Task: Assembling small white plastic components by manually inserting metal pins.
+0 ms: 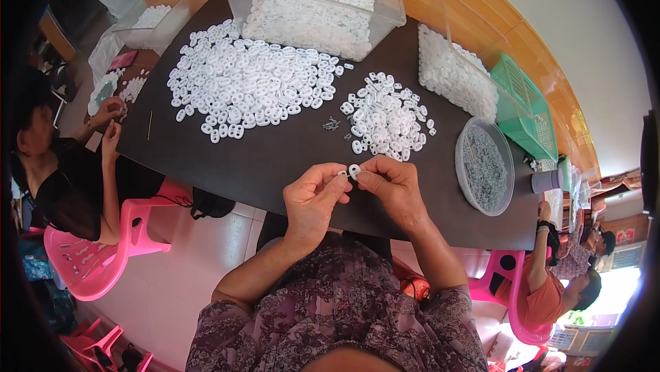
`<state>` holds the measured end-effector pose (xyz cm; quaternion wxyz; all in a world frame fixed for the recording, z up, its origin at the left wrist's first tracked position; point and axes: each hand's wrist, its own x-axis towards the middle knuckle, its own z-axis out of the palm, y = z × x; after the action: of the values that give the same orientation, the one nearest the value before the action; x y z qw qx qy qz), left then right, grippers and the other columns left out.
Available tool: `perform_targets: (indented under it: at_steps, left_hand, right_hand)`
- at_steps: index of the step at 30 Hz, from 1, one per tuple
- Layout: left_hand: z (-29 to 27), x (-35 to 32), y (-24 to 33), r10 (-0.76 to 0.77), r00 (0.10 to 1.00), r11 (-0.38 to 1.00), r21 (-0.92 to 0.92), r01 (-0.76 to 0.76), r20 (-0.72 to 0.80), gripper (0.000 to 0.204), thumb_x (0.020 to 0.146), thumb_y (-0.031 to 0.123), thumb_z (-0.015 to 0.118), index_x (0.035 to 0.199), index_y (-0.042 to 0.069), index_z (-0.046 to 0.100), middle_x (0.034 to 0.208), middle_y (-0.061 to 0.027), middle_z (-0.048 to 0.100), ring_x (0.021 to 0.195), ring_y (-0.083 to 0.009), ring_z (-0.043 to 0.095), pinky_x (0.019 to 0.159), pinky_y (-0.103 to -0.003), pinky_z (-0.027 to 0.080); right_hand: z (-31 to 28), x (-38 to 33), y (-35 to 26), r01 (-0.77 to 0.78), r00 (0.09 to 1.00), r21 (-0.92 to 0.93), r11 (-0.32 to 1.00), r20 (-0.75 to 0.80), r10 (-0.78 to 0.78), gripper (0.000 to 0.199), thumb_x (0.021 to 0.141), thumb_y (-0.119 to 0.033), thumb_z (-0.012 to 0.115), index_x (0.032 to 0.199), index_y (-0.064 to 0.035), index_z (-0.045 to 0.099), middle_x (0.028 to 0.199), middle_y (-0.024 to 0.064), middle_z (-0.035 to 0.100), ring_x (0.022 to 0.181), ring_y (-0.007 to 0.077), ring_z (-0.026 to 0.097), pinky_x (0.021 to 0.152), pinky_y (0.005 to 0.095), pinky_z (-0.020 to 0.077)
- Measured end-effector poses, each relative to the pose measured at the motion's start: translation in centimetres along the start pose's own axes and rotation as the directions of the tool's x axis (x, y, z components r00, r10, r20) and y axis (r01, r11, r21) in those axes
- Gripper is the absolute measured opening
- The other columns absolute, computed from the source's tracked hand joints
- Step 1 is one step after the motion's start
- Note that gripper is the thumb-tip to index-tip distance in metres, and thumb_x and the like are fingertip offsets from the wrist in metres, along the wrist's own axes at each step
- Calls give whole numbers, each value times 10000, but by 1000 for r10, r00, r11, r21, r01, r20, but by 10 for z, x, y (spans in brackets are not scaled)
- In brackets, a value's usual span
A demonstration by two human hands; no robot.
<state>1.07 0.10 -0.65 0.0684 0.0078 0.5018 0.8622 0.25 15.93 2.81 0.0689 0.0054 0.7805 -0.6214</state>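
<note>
Over the near side of the dark table (pixel 227 159), both my hands meet fingertip to fingertip. My right hand (pixel 393 190) pinches a small white two-holed plastic piece (pixel 354 169) between thumb and fingers. Against it, my left hand (pixel 313 197) is closed in a pinch on another small white piece (pixel 342 173), mostly hidden by the fingertips. Just beyond my hands lies a small heap of white two-holed pieces (pixel 388 114). A few grey metal screws or pins (pixel 331 124) lie to the left of that heap.
A larger white heap (pixel 251 80) spreads at the far left. Behind stand a clear bin (pixel 393 11) and another bin of white pieces (pixel 457 73). A round tub (pixel 510 173) of grey metal bits, a green basket (pixel 533 128) and a cup (pixel 546 181) are right. People sit at both sides.
</note>
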Motion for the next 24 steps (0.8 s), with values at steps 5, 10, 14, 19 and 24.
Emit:
perform_targets:
  at_steps: [5, 10, 14, 19, 24]
  left_hand:
    - [2, 0, -1, 24, 1000, 999, -34, -24, -2, 175, 904, 27, 590, 1064, -40, 606, 901, -75, 653, 745, -81, 606, 641, -205, 509]
    - [0, -1, -1, 30, 999, 999, -19, -30, 44, 239, 916, 33, 574, 1146, -29, 596, 889, -60, 646, 742, -76, 599, 665, -195, 493]
    - [-5, 1, 0, 30, 996, 996, 87, -38, 89, 270, 925, 41, 563, 1187, -17, 588, 878, -49, 643, 738, -72, 594, 677, -192, 489]
    - [-8, 4, 5, 22, 989, 992, 119, -39, 144, 270, 934, 49, 552, 1194, -15, 586, 881, -48, 645, 737, -73, 597, 686, -196, 494]
    - [-3, 3, 6, 39, 992, 995, 83, -49, 121, 279, 937, 56, 550, 1204, -20, 574, 886, -51, 645, 738, -76, 598, 688, -198, 496]
  right_hand:
    - [8, -2, -5, 70, 997, -85, 994, -8, -71, 103, 857, -79, 623, 847, 23, 636, 754, 49, 623, 691, 103, 547, 624, 252, 439]
    - [7, -1, -12, 105, 994, -178, 978, -12, -109, 87, 835, -66, 620, 819, 20, 624, 740, 85, 612, 691, 163, 571, 633, 294, 446]
    - [5, 3, -17, 154, 988, -266, 952, 44, -147, 81, 807, -61, 626, 805, 20, 617, 737, 99, 606, 696, 201, 581, 641, 316, 448]
    - [6, 1, -17, 202, 979, -290, 936, 57, -194, 67, 818, -53, 624, 830, 13, 620, 739, 83, 609, 701, 172, 587, 636, 301, 454]
    - [14, -3, -14, 107, 993, 121, 987, -54, -101, 75, 843, 0, 615, 916, 15, 611, 758, 31, 606, 725, 93, 592, 627, 251, 467]
